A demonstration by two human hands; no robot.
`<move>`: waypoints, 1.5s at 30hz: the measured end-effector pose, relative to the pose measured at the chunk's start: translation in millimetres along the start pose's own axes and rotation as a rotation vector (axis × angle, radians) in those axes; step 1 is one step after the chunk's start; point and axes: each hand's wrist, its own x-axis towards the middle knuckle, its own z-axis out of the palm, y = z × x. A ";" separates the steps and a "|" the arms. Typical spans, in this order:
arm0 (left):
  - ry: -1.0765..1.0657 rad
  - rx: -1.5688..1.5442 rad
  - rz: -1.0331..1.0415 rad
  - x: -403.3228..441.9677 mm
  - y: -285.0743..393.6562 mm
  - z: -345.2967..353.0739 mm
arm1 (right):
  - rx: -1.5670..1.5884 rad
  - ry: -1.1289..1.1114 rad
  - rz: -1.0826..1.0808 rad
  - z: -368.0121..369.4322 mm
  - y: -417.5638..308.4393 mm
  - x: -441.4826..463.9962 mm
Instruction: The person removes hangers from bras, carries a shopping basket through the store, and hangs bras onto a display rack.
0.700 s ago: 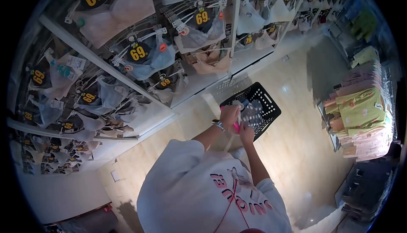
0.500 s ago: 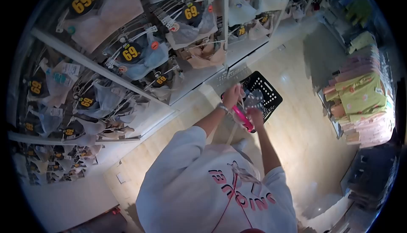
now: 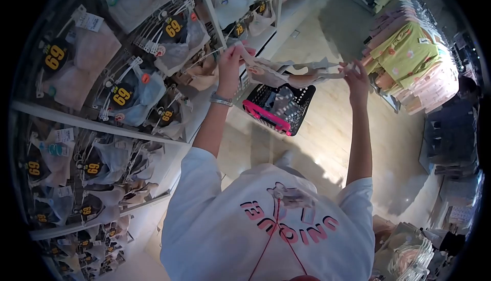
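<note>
Two hands [image 3: 231, 62] hold one bra [image 3: 267, 75] above one basket [image 3: 303, 99].

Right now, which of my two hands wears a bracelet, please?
Your left hand, holding the garment at the end nearer the price signs: a silvery bracelet circles its wrist. The right hand, at the other end, has a bare wrist.

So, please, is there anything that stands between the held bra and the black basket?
Nothing visible stands between the bra, held by left hand and right hand, and the basket. The pink handle lies along the basket's near side.
</note>
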 end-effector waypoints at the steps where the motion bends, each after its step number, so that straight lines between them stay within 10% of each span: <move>1: 0.007 -0.006 0.003 -4.1 18.0 0.5 | -0.021 0.043 -0.018 1.7 -10.8 -2.4; 10: -0.078 -0.034 0.118 -67.9 114.9 -22.5 | -0.275 -0.078 -0.042 34.0 -79.2 -61.4; 21: 0.026 0.103 0.015 -180.4 140.6 -121.4 | -0.068 -0.246 0.101 144.8 20.7 -116.5; 35: 0.243 0.348 0.219 -82.1 68.3 -191.5 | 0.068 -0.454 0.255 255.3 79.3 -45.8; 45: 0.711 1.269 0.507 25.0 72.7 -190.6 | -0.137 -0.420 0.081 375.4 165.8 107.9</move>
